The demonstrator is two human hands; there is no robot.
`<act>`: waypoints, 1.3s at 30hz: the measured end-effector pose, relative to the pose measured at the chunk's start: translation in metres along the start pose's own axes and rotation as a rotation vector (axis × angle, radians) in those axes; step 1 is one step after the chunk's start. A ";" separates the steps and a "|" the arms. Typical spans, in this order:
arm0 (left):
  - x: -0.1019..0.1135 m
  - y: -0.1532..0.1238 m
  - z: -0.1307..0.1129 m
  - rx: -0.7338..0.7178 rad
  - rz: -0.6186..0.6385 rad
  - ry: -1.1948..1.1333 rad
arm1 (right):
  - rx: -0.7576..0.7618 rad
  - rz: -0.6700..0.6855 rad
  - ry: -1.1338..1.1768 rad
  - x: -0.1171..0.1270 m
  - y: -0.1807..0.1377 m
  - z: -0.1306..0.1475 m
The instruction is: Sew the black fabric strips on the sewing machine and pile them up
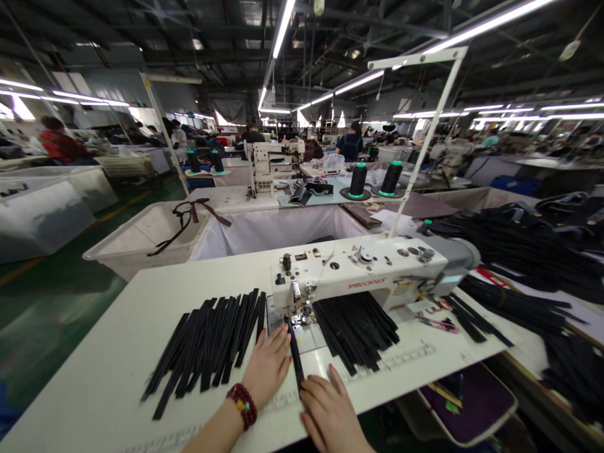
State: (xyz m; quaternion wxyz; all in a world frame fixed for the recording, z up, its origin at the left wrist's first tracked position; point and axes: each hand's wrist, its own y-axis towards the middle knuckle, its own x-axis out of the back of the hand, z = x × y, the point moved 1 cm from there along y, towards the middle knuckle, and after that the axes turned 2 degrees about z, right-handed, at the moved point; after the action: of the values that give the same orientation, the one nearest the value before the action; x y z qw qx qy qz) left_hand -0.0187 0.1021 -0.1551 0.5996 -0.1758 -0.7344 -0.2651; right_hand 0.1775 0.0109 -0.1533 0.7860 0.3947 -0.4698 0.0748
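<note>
A narrow black fabric strip [296,358] runs from under the presser foot [298,316] of a white sewing machine [358,270] toward me. My left hand [267,365], with a dark red bead bracelet [243,406] at the wrist, lies flat beside the strip, fingertips touching its edge just before the foot. Lower down, the fingers of my right hand [330,402] close on the strip's near end; the grip's underside is hidden. Many black strips [207,343] lie fanned out left of the needle area. Another pile of strips [356,330] sits under the machine arm.
Pink-handled snips [441,324] and a few loose strips [467,321] lie right of the machine. Behind the white table [117,352] stands a lined bin [278,229]. Black thread cones [358,179] stand beyond it. Dark garment pieces [533,245] are heaped at right.
</note>
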 end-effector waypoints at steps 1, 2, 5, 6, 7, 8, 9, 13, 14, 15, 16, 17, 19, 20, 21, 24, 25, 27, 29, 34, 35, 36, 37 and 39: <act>0.000 0.002 0.002 0.001 0.003 0.002 | -0.010 0.023 0.005 0.000 0.002 -0.001; 0.001 0.004 0.003 0.000 0.004 0.003 | -0.020 0.044 0.010 -0.001 0.004 -0.003; 0.000 0.009 0.009 -0.006 -0.005 0.009 | -0.052 0.090 0.027 -0.003 0.010 -0.008; -0.001 0.010 0.011 -0.008 -0.009 0.015 | -0.063 0.100 0.032 -0.003 0.012 -0.009; -0.002 0.012 0.012 -0.011 -0.013 0.023 | -0.073 0.108 0.037 -0.004 0.015 -0.011; -0.003 0.013 0.014 -0.013 -0.016 0.033 | -0.084 0.116 0.042 -0.005 0.017 -0.012; -0.004 0.014 0.016 -0.014 -0.018 0.042 | -0.096 0.125 0.047 -0.006 0.019 -0.014; -0.008 0.017 0.020 -0.018 -0.022 0.062 | -0.142 0.132 0.071 -0.014 0.027 -0.020; -0.009 0.018 0.021 -0.018 -0.022 0.063 | -0.152 0.124 0.080 -0.016 0.029 -0.021; -0.009 0.018 0.022 -0.018 -0.022 0.065 | -0.160 0.114 0.088 -0.018 0.030 -0.023; -0.009 0.019 0.023 -0.016 -0.023 0.067 | -0.164 0.105 0.094 -0.020 0.032 -0.024; -0.010 0.019 0.023 -0.014 -0.024 0.068 | -0.167 0.101 0.096 -0.022 0.034 -0.026; -0.010 0.019 0.024 -0.013 -0.028 0.067 | -0.165 0.104 0.088 -0.025 0.039 -0.029; -0.011 0.020 0.024 -0.014 -0.030 0.064 | -0.164 0.105 0.079 -0.026 0.042 -0.030; -0.011 0.020 0.024 -0.014 -0.030 0.063 | -0.161 0.107 0.072 -0.026 0.045 -0.032; -0.012 0.021 0.023 -0.008 -0.026 0.069 | -0.138 0.102 0.060 -0.029 0.052 -0.038; -0.012 0.021 0.023 -0.005 -0.025 0.072 | -0.128 0.099 0.055 -0.031 0.055 -0.040; -0.012 0.022 0.023 -0.004 -0.026 0.074 | -0.107 0.096 0.029 -0.035 0.059 -0.044; -0.012 0.022 0.023 -0.009 -0.028 0.075 | -0.089 0.095 -0.005 -0.040 0.063 -0.048; -0.013 0.022 0.024 -0.014 -0.045 0.079 | -0.076 0.083 -0.047 -0.048 0.072 -0.053; -0.013 0.022 0.024 -0.012 -0.047 0.074 | -0.082 0.079 -0.051 -0.049 0.074 -0.053; -0.014 0.022 0.023 -0.010 -0.046 0.069 | -0.086 0.075 -0.055 -0.050 0.077 -0.054; -0.014 0.022 0.023 -0.006 -0.045 0.063 | -0.089 0.073 -0.060 -0.050 0.079 -0.054; -0.014 0.022 0.023 0.003 -0.046 0.049 | -0.096 0.069 -0.065 -0.051 0.082 -0.054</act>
State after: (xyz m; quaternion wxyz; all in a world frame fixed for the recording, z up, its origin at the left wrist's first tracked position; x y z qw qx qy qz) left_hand -0.0211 0.1339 -0.1681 0.6114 -0.1514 -0.7238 -0.2817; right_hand 0.1461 0.1166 -0.1623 0.7852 0.3425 -0.5116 0.0664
